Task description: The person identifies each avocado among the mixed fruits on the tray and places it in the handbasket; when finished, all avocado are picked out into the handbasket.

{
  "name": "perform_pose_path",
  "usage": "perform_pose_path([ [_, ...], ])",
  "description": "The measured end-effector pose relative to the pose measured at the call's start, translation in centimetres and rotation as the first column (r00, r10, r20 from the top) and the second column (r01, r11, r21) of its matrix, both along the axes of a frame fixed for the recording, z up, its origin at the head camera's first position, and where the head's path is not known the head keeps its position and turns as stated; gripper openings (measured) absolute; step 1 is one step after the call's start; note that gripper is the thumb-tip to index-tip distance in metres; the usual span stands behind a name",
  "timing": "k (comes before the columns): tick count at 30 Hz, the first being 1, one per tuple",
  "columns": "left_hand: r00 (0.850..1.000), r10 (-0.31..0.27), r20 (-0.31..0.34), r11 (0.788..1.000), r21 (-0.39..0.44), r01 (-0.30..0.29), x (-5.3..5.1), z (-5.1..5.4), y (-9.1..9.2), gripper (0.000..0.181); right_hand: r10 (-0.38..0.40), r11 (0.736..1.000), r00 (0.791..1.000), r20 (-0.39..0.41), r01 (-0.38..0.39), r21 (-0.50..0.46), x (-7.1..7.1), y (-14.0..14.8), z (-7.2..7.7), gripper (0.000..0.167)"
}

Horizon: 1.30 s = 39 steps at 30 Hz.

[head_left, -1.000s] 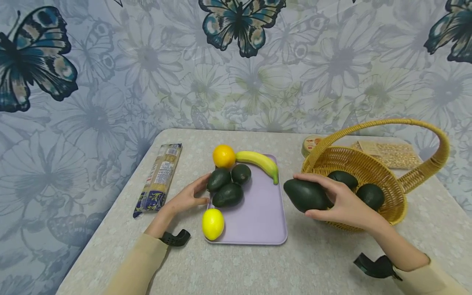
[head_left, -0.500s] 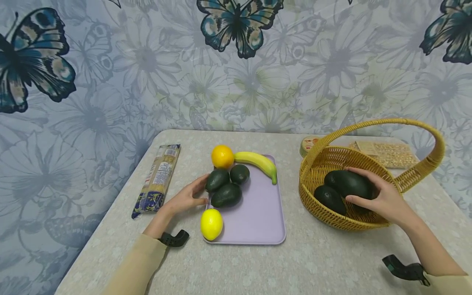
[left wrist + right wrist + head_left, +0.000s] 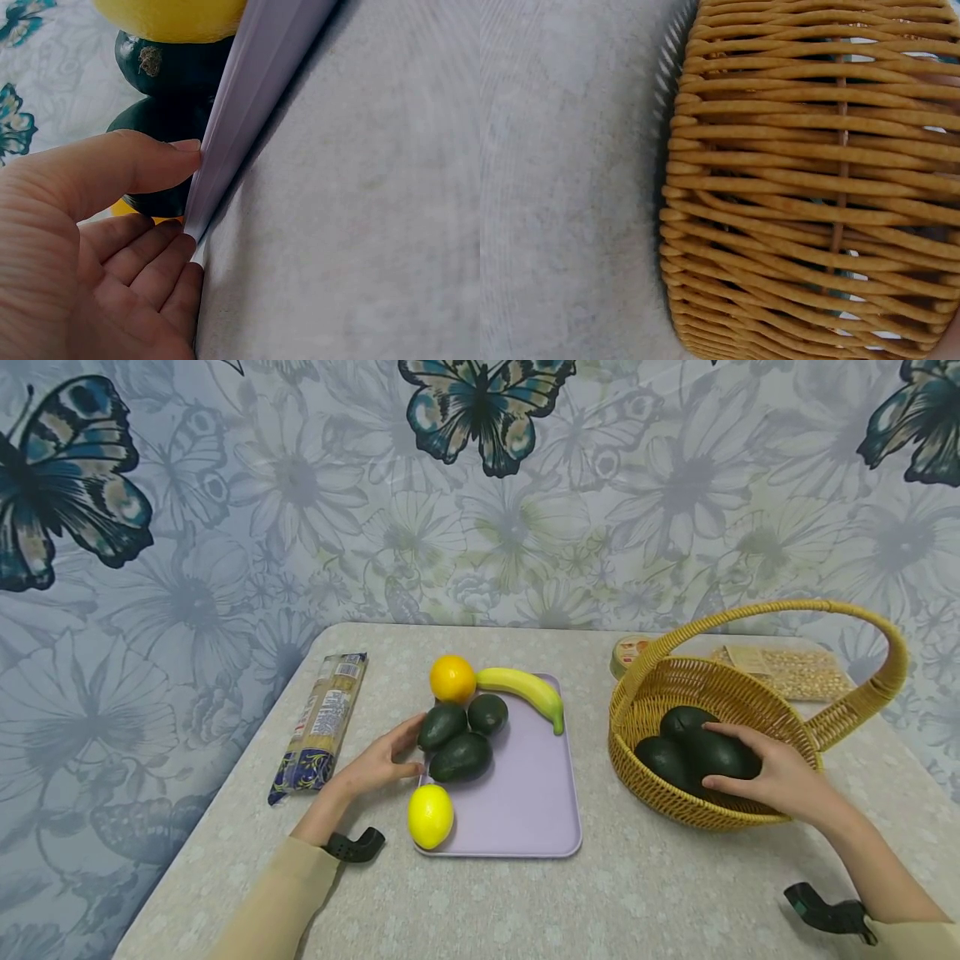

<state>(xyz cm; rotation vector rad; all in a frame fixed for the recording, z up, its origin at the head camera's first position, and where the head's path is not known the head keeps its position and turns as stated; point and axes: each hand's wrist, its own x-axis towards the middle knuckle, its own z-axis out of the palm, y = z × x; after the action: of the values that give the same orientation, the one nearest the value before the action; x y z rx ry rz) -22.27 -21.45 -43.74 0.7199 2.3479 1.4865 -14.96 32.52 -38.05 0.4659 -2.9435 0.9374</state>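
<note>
head view: right grip (image 3: 783, 778) clasps avocado (image 3: 722, 755), others (image 3: 666, 763) crowding it in basket (image 3: 647, 789); relaxed left grip (image 3: 375, 767) touches tray (image 3: 532, 802) near lemon (image 3: 431, 817).

Long blue-ended plastic packet (image 3: 318, 727) is lying left | round green tin (image 3: 627, 655), clear kernel bag (image 3: 806, 675) are resting back right

The place looks like a home dining corner: a pale blue-grey, butterfly-printed floral wall covering (image 3: 300, 510) behind a light, flower-patterned table (image 3: 637, 893) bearing a golden woven basket (image 3: 660, 797).
</note>
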Motion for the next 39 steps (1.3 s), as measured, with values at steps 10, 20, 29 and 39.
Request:
perform_pose_path([
  [10,1.000,0.000,-0.011,1.000,0.015,0.000,-0.5,-1.3,-0.4,0.082,0.046,0.997,0.999,0.018,-0.047,0.056,0.0,0.0,0.0,0.073],
  [20,1.000,0.012,-0.002,1.000,0.005,-0.012,-0.2,-1.0,-0.3,0.082,0.196,0.967,0.980,0.012,-0.196,0.164,-0.6,-0.2,-0.2,0.064],
  [29,1.000,0.007,0.007,1.000,-0.001,-0.007,0.2,0.1,0.1,0.080,0.188,0.971,0.981,0.039,-0.191,0.146,-0.5,-0.1,0.3,0.063],
  [39,1.000,-0.008,-0.022,1.000,0.021,0.008,-0.5,-1.1,-0.4,0.082,0.324,0.901,0.946,-0.031,-0.318,-0.296,1.2,-2.4,5.7,0.062],
])
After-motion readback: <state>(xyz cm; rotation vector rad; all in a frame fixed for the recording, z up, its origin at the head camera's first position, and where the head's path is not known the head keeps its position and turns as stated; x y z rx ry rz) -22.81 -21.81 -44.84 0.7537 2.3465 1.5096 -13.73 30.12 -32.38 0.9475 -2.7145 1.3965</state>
